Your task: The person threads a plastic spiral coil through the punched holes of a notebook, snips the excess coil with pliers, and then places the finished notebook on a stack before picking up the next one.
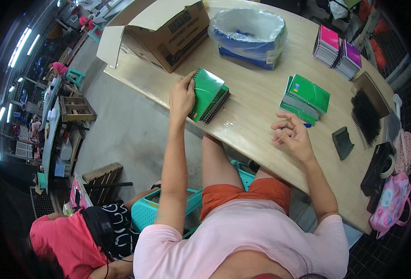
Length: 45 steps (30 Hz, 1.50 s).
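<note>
My left hand (183,98) grips the left edge of a small stack of green spiral notebooks (207,93) at the table's near edge. The top cover is tilted up a little from the black coils below. To the right, my right hand (293,135) hovers over the table with its fingers loosely curled. A slim blue pen (307,125) shows on both sides of the fingers and seems to be held in them; its middle is hidden. Just beyond that hand stands another stack of green notebooks (305,96).
An open cardboard box (180,39) and a blue bin with a clear liner (247,51) stand at the back. Pink notebooks (326,45) and purple notebooks (349,59) lie far right. A black brush (366,116) and pink pouch (391,204) are rightward. A co-worker (75,242) sits left.
</note>
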Each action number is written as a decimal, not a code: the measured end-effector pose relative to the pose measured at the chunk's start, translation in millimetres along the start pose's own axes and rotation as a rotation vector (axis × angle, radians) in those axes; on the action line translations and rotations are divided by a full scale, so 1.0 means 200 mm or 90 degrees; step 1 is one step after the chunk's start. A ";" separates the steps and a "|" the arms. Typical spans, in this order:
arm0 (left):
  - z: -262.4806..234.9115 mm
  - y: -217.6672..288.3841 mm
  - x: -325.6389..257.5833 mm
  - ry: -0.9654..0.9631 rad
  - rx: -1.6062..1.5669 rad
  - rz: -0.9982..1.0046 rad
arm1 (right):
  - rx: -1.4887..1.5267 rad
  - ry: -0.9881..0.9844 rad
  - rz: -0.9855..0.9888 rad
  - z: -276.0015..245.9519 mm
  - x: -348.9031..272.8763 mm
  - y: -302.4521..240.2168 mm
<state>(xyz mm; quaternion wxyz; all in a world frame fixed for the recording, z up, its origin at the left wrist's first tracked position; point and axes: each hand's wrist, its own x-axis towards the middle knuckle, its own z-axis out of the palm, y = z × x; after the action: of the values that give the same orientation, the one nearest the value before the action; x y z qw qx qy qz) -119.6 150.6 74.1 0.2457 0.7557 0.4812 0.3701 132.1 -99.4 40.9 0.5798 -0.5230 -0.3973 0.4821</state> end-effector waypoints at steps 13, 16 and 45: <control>0.19 -0.16 0.03 -0.017 0.309 0.053 | -0.006 0.042 0.069 -0.11 -0.04 0.14; 0.20 -0.16 0.03 -0.033 0.305 0.063 | -0.033 0.043 0.056 -0.12 -0.04 0.15; 1.25 0.55 0.34 -0.481 -0.145 -0.014 | -0.554 0.380 -0.056 -0.71 -0.57 -0.07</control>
<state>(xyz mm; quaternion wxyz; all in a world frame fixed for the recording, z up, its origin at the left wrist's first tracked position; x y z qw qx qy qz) 157.4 163.4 25.7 0.4917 0.8014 0.3207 0.1142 246.8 -241.4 41.1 0.4169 -0.8127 -0.3996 0.0781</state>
